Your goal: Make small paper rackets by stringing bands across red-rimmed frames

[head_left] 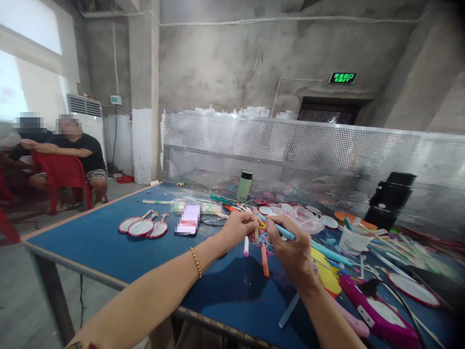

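My left hand (241,227) is closed in a pinch above the middle of the table, around a small, pale flat stick (256,233). Close beside it, my right hand (294,245) grips a light blue marker (285,231) like a pen, its tip end pointing left toward the stick. Whether the tip touches the stick is too small to tell. Below the hands lie a white marker (246,248) with a pink end and an orange marker (265,264). Pink and blue cords (268,246) are bunched between the hands, partly hidden.
Several red-rimmed round fans (141,227) and a phone (188,219) lie on the left of the blue table (98,247). A green bottle (244,186) stands behind. At right are a white tub (353,241) and a purple device (378,315). Two people sit far left.
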The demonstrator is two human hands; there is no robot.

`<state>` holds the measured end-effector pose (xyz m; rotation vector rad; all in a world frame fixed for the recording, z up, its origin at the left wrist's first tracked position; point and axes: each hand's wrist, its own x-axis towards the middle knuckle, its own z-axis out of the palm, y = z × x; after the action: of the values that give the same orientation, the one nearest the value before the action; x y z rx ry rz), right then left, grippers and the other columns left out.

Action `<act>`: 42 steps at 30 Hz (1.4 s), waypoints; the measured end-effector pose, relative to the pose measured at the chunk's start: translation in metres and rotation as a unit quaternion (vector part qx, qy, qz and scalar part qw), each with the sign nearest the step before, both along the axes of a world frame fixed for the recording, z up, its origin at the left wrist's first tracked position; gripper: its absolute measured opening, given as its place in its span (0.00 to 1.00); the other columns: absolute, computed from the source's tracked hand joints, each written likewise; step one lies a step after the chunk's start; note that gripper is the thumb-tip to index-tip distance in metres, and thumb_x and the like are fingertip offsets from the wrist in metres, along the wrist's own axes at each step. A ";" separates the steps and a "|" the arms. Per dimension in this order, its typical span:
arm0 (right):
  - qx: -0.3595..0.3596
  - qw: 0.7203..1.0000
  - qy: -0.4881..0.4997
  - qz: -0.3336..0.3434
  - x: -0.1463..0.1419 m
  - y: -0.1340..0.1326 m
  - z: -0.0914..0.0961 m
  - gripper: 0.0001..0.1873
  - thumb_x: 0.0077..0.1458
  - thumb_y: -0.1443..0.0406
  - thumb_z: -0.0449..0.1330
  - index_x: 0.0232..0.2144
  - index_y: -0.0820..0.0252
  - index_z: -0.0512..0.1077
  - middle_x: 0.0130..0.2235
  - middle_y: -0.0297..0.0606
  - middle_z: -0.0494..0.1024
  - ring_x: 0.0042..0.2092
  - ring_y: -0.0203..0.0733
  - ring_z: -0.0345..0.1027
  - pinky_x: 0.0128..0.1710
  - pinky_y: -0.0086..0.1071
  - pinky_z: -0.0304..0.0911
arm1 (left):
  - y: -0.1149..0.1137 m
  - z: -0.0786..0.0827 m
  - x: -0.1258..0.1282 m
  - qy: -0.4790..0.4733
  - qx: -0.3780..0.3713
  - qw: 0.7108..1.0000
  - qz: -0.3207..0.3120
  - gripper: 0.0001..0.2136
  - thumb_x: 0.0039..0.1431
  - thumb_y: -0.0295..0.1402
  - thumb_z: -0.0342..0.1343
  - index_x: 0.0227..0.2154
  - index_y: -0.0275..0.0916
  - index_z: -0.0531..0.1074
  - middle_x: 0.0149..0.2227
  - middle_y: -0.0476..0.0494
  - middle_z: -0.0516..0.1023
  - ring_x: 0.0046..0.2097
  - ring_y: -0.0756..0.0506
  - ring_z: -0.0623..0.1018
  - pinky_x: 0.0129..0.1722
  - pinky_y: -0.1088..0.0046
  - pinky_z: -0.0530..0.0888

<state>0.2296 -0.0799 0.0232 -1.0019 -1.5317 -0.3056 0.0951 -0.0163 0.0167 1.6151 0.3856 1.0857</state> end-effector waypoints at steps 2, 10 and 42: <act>0.001 1.000 -0.003 0.002 0.000 0.000 0.000 0.08 0.57 0.63 0.58 0.30 0.59 0.76 0.28 0.36 0.79 0.28 0.38 0.70 0.27 0.29 0.65 | 0.001 0.000 0.001 -0.001 0.000 1.000 0.004 0.06 0.48 0.31 0.54 0.21 0.36 0.67 0.18 0.50 0.72 0.21 0.52 0.70 0.25 0.76 0.69; 0.001 1.000 -0.003 0.007 0.001 0.001 -0.002 0.08 0.58 0.64 0.58 0.30 0.59 0.76 0.27 0.34 0.78 0.27 0.36 0.69 0.28 0.28 0.64 | 0.001 0.000 0.001 -0.003 0.003 1.000 0.002 0.06 0.48 0.31 0.54 0.20 0.36 0.67 0.18 0.50 0.72 0.21 0.52 0.70 0.25 0.76 0.69; 0.016 1.000 -0.012 0.003 0.002 0.000 0.000 0.06 0.57 0.66 0.59 0.31 0.59 0.76 0.27 0.32 0.78 0.26 0.33 0.68 0.27 0.27 0.63 | 0.004 -0.002 0.001 -0.003 0.001 1.000 -0.004 0.08 0.49 0.35 0.55 0.22 0.36 0.68 0.19 0.49 0.72 0.22 0.51 0.71 0.25 0.75 0.70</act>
<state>0.2313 -0.0798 0.0228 -0.9716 -1.5466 -0.3390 0.0962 -0.0128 0.0148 1.6136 0.3736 1.0863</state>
